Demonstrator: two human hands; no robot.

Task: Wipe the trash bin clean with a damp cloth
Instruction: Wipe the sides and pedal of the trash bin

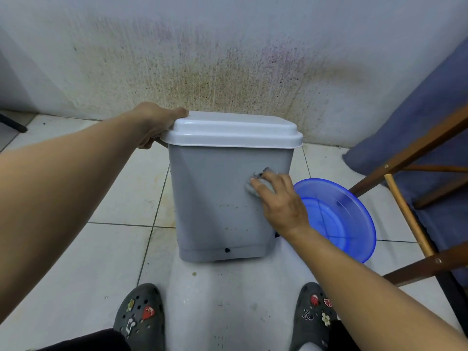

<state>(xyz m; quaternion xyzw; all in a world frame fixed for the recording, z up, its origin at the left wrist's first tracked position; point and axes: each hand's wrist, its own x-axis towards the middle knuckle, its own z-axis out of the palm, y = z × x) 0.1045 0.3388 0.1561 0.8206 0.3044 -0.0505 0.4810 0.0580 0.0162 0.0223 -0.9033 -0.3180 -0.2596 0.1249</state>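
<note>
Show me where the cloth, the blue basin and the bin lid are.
cloth (253,190): head view, grey edge showing left of the fingers.
blue basin (364,219): head view, far right rim.
bin lid (233,130): head view, middle of its top.

A blue plastic basin (336,219) sits on the white tiled floor (114,198), toward the floor's right side, holding a shallow pool of water. Just right of it stand the brown wooden legs of a folding chair (410,160) with a blue fabric seat (435,102). Behind, the white wall (228,59) is speckled with brownish stains down to the floor edge. Two grey clogs (139,317) with small charms rest at the near edge. A dark bar (12,124) lies at the far left.
</note>
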